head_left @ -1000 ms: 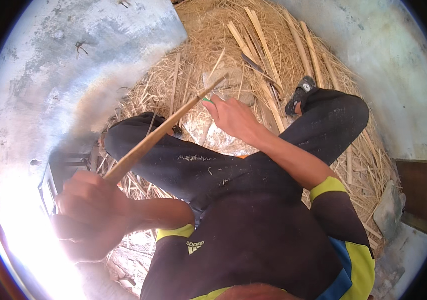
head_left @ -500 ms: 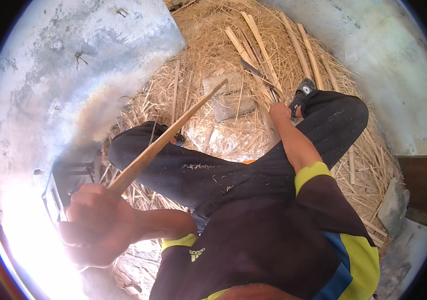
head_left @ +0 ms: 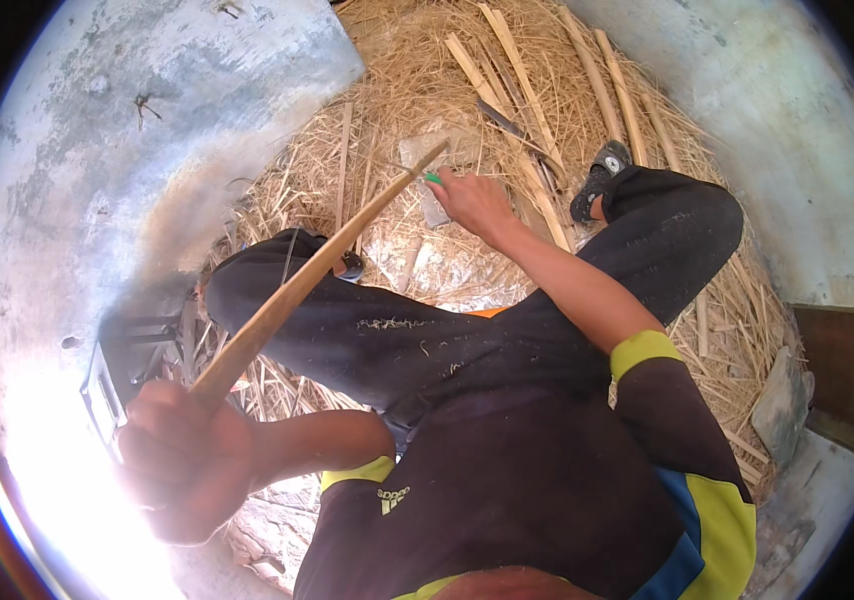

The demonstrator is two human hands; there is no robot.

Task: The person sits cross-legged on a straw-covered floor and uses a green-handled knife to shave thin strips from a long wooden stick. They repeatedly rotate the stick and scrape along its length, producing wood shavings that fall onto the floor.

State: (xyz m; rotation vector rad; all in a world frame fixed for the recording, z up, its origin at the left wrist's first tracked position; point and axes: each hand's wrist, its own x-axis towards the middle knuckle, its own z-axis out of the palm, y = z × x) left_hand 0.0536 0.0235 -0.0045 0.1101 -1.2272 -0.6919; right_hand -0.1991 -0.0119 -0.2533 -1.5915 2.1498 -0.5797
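My left hand [head_left: 185, 458] is closed round the thick lower end of a long tan strip of bamboo or wood [head_left: 319, 268]. The strip slants up and away to the right over my left leg and tapers toward its far end. My right hand [head_left: 474, 204] reaches forward near that thin tip, its fingers wrapped round a small green-handled knife [head_left: 434, 179]. The knife's slim blade seems to cross the strip just short of the tip; whether it touches cannot be told. Below the tip lies a flat grey stone block [head_left: 434, 208].
Straw and shavings [head_left: 407, 60] cover the floor. Several split strips [head_left: 522, 75] and a dark curved blade [head_left: 503, 120] lie ahead. My black-trousered legs [head_left: 667, 215] bend out to both sides. A pale wall panel [head_left: 277, 60] stands left; a rough stone slab [head_left: 783, 405] leans at right.
My right hand has moved left and slightly forward, from beside my right foot to the strip's tip, with the green-handled knife. My left hand and the strip have shifted slightly.
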